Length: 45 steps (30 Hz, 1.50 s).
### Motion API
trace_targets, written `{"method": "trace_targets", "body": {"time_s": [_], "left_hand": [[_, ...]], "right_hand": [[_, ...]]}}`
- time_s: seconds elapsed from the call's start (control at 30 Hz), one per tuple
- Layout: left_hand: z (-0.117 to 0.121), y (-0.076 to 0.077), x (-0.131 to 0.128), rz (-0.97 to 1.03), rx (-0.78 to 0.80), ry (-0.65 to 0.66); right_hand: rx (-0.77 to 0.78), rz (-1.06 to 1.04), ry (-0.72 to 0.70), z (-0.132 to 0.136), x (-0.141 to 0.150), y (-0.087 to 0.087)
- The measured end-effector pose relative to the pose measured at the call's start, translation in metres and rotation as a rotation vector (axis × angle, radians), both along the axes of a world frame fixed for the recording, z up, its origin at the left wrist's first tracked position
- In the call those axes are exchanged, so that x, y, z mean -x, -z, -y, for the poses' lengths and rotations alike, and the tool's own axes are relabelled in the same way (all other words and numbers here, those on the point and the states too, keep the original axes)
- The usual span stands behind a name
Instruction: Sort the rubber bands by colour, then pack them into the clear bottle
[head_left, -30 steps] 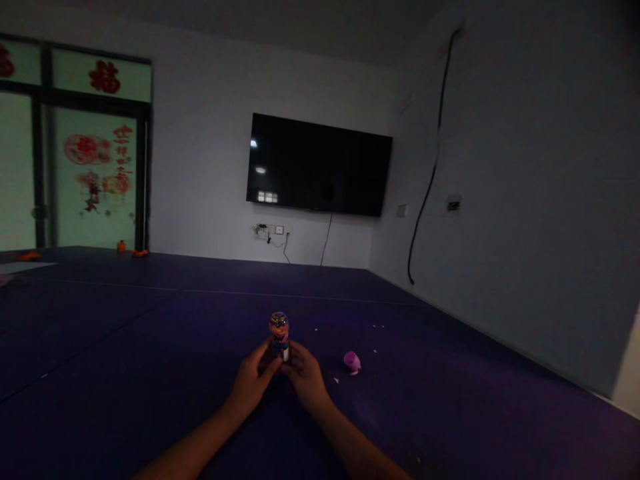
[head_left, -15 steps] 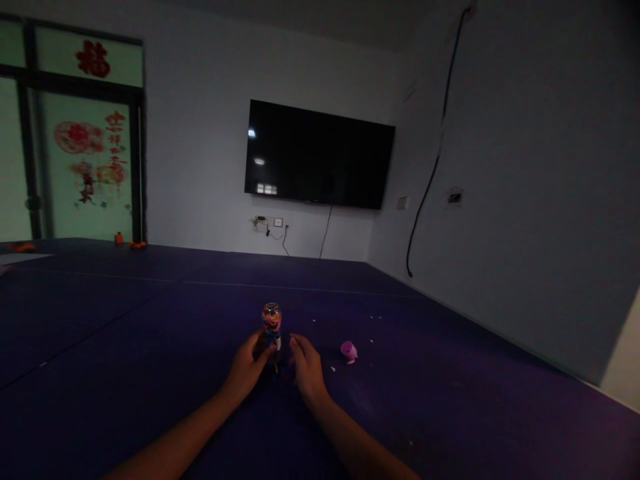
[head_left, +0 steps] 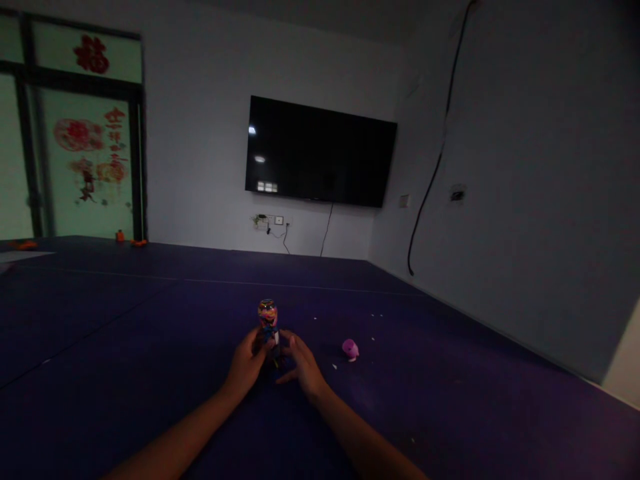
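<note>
A small clear bottle with multicoloured contents stands up between my hands, a whitish label patch low on its right side. What fills it is too small and dim to name. My left hand wraps round its lower part, thumb in front. My right hand is close on the right side, its fingers apart and reaching toward the bottle's base; whether they touch it I cannot tell. Something thin and yellowish shows beneath the bottle. To the right lies a pink cup-shaped piece, tilted on the dark purple surface.
Small white scraps are scattered around the pink piece. Orange objects sit at the far left edge, near a glass door with red decorations. A television hangs on the far wall; a black cable runs down the right wall.
My right hand has moved left toward the bottle, and its fingers have spread. The bottle has shifted slightly left, still in my left hand. The pink piece has stayed in place.
</note>
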<state>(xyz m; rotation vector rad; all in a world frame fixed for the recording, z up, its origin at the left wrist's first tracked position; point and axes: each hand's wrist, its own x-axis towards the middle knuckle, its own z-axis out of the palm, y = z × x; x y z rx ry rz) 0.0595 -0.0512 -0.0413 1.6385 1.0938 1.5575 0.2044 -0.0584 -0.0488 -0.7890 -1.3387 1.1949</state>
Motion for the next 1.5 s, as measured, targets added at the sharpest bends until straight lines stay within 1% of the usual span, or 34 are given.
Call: {"method": "trace_targets", "body": {"time_s": [0.1, 0.17, 0.23, 0.3, 0.37, 0.43, 0.47, 0.57, 0.63, 0.73, 0.83, 0.97, 1.03, 1.1, 1.17, 1.27, 1.37, 1.5], "left_hand": [[-0.003, 0.003, 0.001, 0.007, -0.004, -0.002], [-0.004, 0.004, 0.001, 0.002, -0.004, -0.005], [-0.004, 0.004, 0.001, -0.001, -0.008, -0.009], [-0.003, 0.004, 0.000, 0.001, -0.014, -0.008], [-0.002, 0.003, 0.000, 0.004, -0.012, -0.006], [-0.002, 0.002, -0.001, 0.016, -0.008, -0.005], [-0.002, 0.002, -0.001, 0.024, -0.007, -0.006], [-0.003, 0.003, 0.000, 0.020, -0.006, -0.005], [-0.002, 0.003, 0.000, -0.005, -0.018, 0.000], [0.002, 0.001, -0.001, -0.059, -0.068, 0.001], [0.009, -0.003, -0.002, -0.100, -0.113, -0.035], [0.013, -0.007, -0.002, -0.112, -0.137, -0.040], [0.013, -0.007, -0.001, -0.111, -0.145, -0.039], [0.011, -0.006, 0.000, -0.093, -0.153, -0.056], [0.010, -0.005, 0.000, -0.072, -0.147, -0.066], [0.009, -0.005, 0.000, -0.043, -0.097, -0.015], [0.011, -0.009, 0.000, 0.039, -0.061, -0.035], [0.015, -0.014, 0.000, 0.085, -0.041, -0.066]], "right_hand": [[0.024, -0.052, -0.093, -0.003, -0.001, 0.001], [0.028, -0.111, -0.101, -0.006, -0.001, 0.001], [0.014, -0.155, -0.050, -0.009, -0.002, 0.001], [-0.003, -0.153, 0.065, -0.010, -0.004, 0.001], [-0.027, -0.119, 0.186, -0.011, -0.006, 0.002], [-0.050, -0.084, 0.239, -0.012, -0.007, 0.004], [-0.052, -0.073, 0.231, -0.012, -0.007, 0.006], [-0.023, -0.054, 0.145, -0.013, -0.006, 0.009], [-0.028, -0.031, 0.112, -0.013, -0.004, 0.009], [-0.150, 0.072, 0.150, -0.009, -0.002, 0.005], [-0.301, 0.161, 0.163, -0.005, -0.001, 0.000], [-0.433, 0.248, 0.099, 0.000, 0.001, -0.002], [-0.470, 0.292, 0.073, 0.002, 0.002, -0.003], [-0.463, 0.302, 0.099, 0.004, 0.002, -0.005], [-0.448, 0.306, 0.160, 0.006, 0.002, -0.007], [-0.478, 0.362, 0.178, 0.006, 0.001, -0.007], [-0.469, 0.381, 0.190, 0.004, 0.002, -0.004], [-0.445, 0.391, 0.299, 0.002, 0.001, -0.002]]}}
